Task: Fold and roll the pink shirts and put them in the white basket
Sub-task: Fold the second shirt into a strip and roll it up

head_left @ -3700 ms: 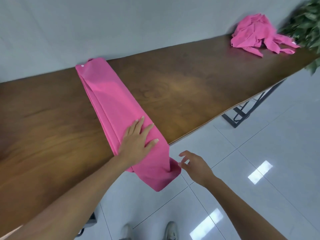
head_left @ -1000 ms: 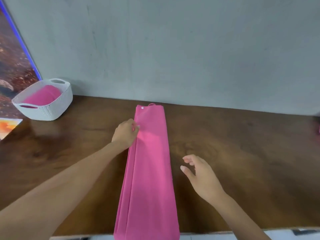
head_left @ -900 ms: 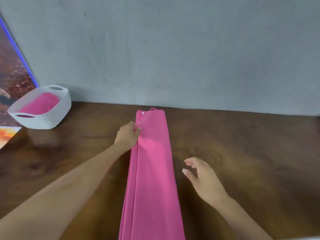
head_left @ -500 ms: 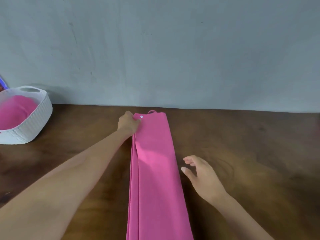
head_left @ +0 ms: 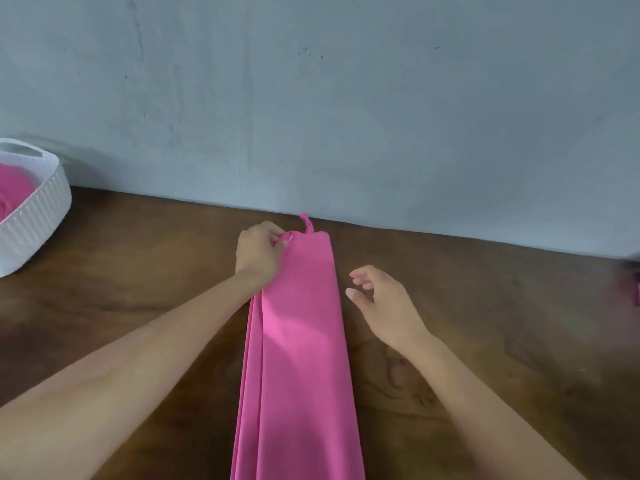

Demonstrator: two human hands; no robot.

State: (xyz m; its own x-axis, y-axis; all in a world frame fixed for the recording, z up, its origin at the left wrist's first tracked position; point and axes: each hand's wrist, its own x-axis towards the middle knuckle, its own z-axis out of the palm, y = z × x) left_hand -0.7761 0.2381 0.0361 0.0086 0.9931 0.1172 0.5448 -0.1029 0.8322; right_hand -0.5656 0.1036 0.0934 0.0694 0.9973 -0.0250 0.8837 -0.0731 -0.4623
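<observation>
A pink shirt [head_left: 301, 358], folded into a long narrow strip, lies on the brown wooden table [head_left: 138, 278] and runs from the wall toward me. My left hand [head_left: 259, 252] pinches the strip's far left corner, near a small white button. My right hand [head_left: 381, 303] hovers just right of the strip with fingers loosely curled, holding nothing. The white basket [head_left: 38, 216] stands at the far left edge of view with pink cloth inside.
A grey wall [head_left: 346, 116] rises directly behind the table's far edge. A blurred bit of pink cloth [head_left: 636, 292] shows at the right edge of view.
My left hand has slid up the strip's left edge to its far corner and pinched it. My right hand has stayed beside the strip. The view has turned, pushing the basket leftward.
</observation>
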